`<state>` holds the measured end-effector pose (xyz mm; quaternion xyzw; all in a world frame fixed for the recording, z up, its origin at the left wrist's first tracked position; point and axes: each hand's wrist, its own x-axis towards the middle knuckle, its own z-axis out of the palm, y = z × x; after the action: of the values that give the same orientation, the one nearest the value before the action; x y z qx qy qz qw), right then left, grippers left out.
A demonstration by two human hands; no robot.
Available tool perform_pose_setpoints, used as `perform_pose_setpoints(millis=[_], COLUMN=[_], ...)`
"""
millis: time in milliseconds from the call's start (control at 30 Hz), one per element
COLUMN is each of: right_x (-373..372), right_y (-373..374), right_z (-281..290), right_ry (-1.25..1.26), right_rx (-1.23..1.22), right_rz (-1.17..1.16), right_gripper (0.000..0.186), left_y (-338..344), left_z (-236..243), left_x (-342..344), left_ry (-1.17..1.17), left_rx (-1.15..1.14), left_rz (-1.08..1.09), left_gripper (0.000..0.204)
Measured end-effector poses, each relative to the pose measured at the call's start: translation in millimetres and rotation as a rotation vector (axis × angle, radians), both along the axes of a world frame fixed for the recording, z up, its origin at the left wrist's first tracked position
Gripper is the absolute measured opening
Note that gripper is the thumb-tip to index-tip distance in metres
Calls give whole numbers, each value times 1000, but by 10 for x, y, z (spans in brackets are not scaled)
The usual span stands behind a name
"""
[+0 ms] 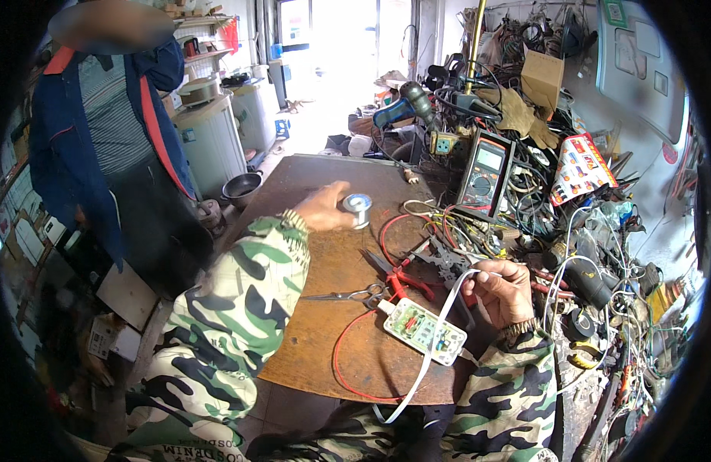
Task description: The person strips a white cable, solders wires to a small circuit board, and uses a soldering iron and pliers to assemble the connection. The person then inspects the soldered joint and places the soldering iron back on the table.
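White flat cable [436,331] lower centre, limp, light: right hand [503,291] pinches it shut near circuit board [425,331]. Left hand [325,209] closed round solder spool [358,208], small, rigid; grasp rim.

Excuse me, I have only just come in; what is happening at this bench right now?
A person in camouflage sleeves sits at a brown worktable. The left hand is on a small spool of solder wire farther back, while the right hand holds a flat white cable above an opened white device with a green circuit board. Scissors and red-handled pliers lie between them. A multimeter stands against a heap of wires, and another person in a blue jacket stands alongside.
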<state>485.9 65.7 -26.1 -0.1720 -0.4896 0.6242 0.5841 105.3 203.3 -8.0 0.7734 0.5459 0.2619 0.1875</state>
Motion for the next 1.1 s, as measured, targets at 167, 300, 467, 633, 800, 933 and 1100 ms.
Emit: perform_pose_setpoints(millis=[167, 300, 467, 633, 800, 933, 1100], right_x=[14, 18, 96, 193, 140, 5, -113], right_y=[-3, -18, 22, 29, -23, -56, -179], right_z=[-10, -1, 24, -25, 7, 30, 39], right_ry=[-16, 31, 115, 148, 157, -131, -424], right_rx=[-23, -26, -4, -23, -5, 81, -48], right_rz=[12, 17, 11, -72, -13, 100, 36], right_gripper=[15, 16, 18, 18, 16, 14, 15], left_y=[-728, -1509, -2108, -2585, -2681, -2343, -1686], left_z=[472, 415, 12, 95, 568, 943, 901], left_x=[582, 1080, 1444, 1051, 39, -406, -471], left_ry=[156, -567, -908, -823, -492, -71, 237], left_rx=[-6, -514, -906, -1055, -613, -72, 314], left_rz=[-143, -547, -728, -689, -403, 24, 100], left_gripper=[70, 80, 60, 56, 51, 24, 20])
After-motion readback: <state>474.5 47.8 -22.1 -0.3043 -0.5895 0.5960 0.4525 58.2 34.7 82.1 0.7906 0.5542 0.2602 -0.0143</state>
